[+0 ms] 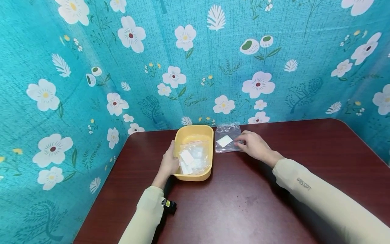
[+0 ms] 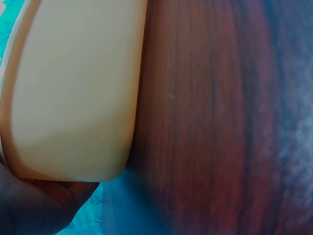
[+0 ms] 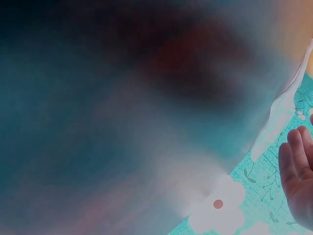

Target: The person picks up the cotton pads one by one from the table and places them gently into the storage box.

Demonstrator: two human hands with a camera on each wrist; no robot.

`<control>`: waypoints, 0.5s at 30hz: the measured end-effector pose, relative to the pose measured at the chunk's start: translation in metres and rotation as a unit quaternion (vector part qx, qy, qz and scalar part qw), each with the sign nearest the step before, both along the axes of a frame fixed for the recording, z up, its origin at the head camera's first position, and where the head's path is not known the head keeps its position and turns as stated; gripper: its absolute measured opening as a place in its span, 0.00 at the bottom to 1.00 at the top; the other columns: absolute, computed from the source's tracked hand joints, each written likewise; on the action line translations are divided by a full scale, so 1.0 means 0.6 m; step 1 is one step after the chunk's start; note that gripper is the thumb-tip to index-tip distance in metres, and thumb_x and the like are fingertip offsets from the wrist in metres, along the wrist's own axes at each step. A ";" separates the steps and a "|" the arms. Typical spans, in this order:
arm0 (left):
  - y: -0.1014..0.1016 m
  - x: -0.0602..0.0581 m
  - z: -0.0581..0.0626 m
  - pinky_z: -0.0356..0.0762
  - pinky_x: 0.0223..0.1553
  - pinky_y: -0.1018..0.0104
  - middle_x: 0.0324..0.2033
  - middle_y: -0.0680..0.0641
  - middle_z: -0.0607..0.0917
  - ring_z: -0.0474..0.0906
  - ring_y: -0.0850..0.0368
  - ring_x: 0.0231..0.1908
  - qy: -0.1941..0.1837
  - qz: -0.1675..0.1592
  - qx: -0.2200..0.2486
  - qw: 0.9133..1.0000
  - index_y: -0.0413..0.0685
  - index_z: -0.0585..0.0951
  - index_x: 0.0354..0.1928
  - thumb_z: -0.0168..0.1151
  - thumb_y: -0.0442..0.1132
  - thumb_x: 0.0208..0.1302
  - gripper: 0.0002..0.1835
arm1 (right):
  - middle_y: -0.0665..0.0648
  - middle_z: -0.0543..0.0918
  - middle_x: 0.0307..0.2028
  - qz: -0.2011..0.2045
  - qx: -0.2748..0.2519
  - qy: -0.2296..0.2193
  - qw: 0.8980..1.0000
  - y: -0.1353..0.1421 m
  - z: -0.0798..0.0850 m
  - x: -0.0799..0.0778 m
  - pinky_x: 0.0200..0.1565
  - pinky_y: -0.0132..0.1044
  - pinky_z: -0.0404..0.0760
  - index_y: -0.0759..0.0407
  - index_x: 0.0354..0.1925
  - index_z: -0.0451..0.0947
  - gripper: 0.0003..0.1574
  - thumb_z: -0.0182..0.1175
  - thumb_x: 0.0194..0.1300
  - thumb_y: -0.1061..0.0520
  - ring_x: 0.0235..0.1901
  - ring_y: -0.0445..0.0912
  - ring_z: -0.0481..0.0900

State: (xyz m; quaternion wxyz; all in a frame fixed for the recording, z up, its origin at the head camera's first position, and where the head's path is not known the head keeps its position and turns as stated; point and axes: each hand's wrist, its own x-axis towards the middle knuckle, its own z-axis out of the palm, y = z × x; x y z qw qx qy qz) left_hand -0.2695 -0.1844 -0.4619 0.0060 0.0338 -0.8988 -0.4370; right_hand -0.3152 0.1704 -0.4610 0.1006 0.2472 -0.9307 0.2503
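My left hand grips the left side of a yellow plastic tub, thumb at the rim. In the left wrist view, its fingers curl against the tub's end wall. Inside the tub lie clear plastic bags and several white pieces. To the tub's right, a clear zip bag lies flat on the table, with a small white rectangular piece on or in it. Over that bag's right edge hovers my right hand, fingers loosely bent. In the right wrist view, its fingers appear relaxed, holding nothing visible.
The dark reddish-brown table reflects light near its front. A blue flowered cloth hangs behind the table and along its left side. A small black device is worn at my left wrist.
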 end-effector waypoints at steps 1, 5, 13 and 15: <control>-0.001 -0.001 0.001 0.58 0.69 0.47 0.77 0.42 0.58 0.57 0.46 0.73 0.000 -0.001 0.000 1.000 0.47 0.48 0.81 0.44 0.17 0.60 0.46 | 0.56 0.83 0.40 0.000 0.003 0.001 1.000 0.000 0.001 -0.004 0.39 0.45 0.80 0.58 0.47 0.89 0.13 0.68 0.66 0.55 0.39 0.50 0.79; -0.002 -0.002 0.002 0.57 0.70 0.47 0.77 0.43 0.57 0.56 0.46 0.74 -0.002 -0.002 0.004 1.000 0.47 0.48 0.81 0.44 0.17 0.60 0.46 | 0.57 0.82 0.39 -0.007 0.024 0.000 1.000 0.000 0.007 -0.021 0.37 0.44 0.78 0.58 0.47 0.89 0.14 0.69 0.65 0.55 0.36 0.50 0.78; -0.002 0.002 0.003 0.58 0.69 0.46 0.77 0.43 0.57 0.56 0.46 0.73 -0.016 0.005 0.013 1.000 0.49 0.47 0.81 0.44 0.17 0.61 0.46 | 0.59 0.85 0.44 -0.022 0.061 -0.037 0.997 -0.005 0.012 -0.049 0.51 0.53 0.79 0.60 0.50 0.87 0.17 0.68 0.66 0.54 0.48 0.56 0.79; -0.001 0.002 0.003 0.58 0.69 0.46 0.77 0.43 0.57 0.56 0.46 0.73 -0.016 0.004 0.014 1.000 0.49 0.48 0.81 0.44 0.17 0.61 0.46 | 0.61 0.85 0.48 -0.029 0.069 -0.048 0.996 -0.006 0.011 -0.055 0.58 0.57 0.75 0.60 0.51 0.87 0.18 0.67 0.66 0.53 0.56 0.59 0.77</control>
